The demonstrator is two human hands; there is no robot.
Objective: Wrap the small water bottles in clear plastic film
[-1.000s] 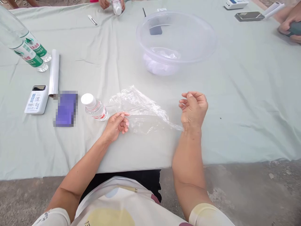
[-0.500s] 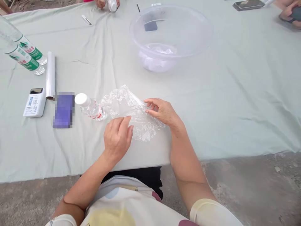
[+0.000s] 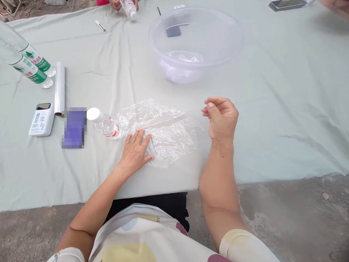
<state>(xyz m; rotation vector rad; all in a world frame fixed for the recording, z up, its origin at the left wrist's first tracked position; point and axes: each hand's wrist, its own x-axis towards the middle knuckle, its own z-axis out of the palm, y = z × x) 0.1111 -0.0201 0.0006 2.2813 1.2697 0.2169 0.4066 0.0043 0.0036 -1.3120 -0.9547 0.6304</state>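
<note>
A crumpled sheet of clear plastic wrap (image 3: 169,134) lies spread on the pale green tablecloth (image 3: 272,109) in front of me. My left hand (image 3: 135,151) rests flat on its left edge, fingers stretched out. My right hand (image 3: 221,117) is raised at the sheet's right end, with fingers pinched on a stretched corner of the wrap. A small clear bottle with a white cap (image 3: 105,123) lies on its side just left of the wrap, near my left hand.
A big clear plastic basin (image 3: 195,40) holding wrapped items stands behind the wrap. To the left are two green-labelled bottles (image 3: 32,67), a silver roll (image 3: 59,89), a white device (image 3: 40,119) and a blurred purple object (image 3: 74,127). Another person's hands hold a bottle (image 3: 128,5) at the far edge.
My right hand has pulled the wrap's corner out to the right, spreading the sheet. My left hand moved forward and flattened onto the sheet's left edge.
</note>
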